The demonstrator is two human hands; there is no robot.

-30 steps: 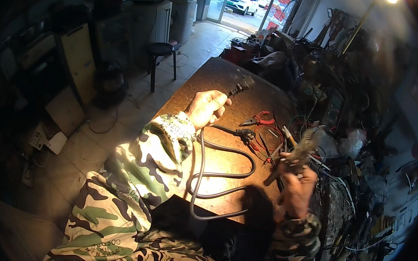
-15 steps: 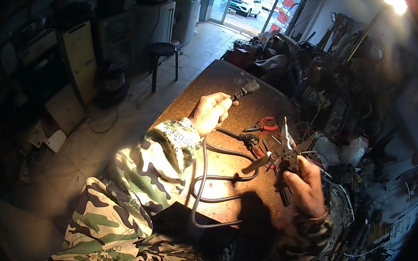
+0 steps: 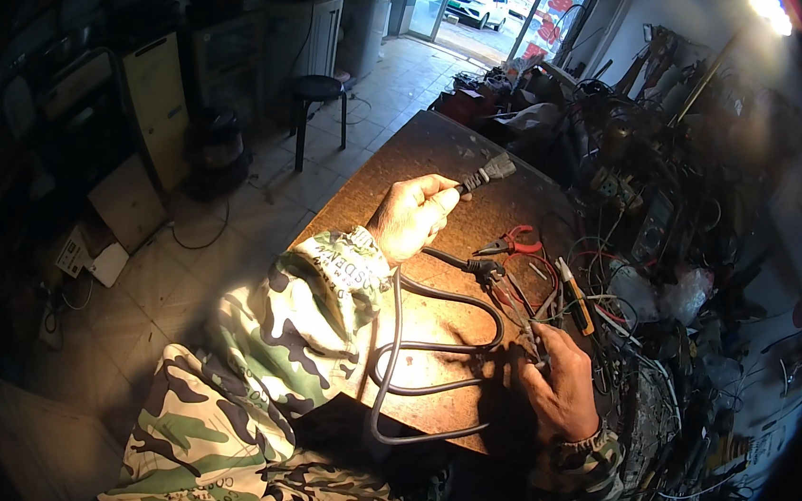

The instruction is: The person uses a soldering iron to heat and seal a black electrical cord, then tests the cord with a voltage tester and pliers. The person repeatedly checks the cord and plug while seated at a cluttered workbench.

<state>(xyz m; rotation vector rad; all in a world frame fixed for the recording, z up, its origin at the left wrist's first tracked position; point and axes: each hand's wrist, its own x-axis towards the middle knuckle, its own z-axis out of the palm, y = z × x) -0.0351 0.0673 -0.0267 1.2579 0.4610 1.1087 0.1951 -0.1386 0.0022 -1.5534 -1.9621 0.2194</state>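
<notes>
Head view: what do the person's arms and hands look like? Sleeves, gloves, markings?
Both hands are bare, no gloves: left hand, right hand. Both arms wear long camouflage sleeves in green, cream and dark patches. The left sleeve has printed lettering near its cuff. The right sleeve sits in shadow, so it reads darker. No watch or rings are discernible.

On the workbench (image 3: pixel 448 150) before me, my left hand (image 3: pixel 410 218) lies behind and left of my right hand (image 3: pixel 556 383). The cable (image 3: pixel 431 349) loops between them. The pliers (image 3: pixel 514 243) lie right of my left hand, the stool (image 3: pixel 321 91) stands beyond the bench's left edge.
</notes>
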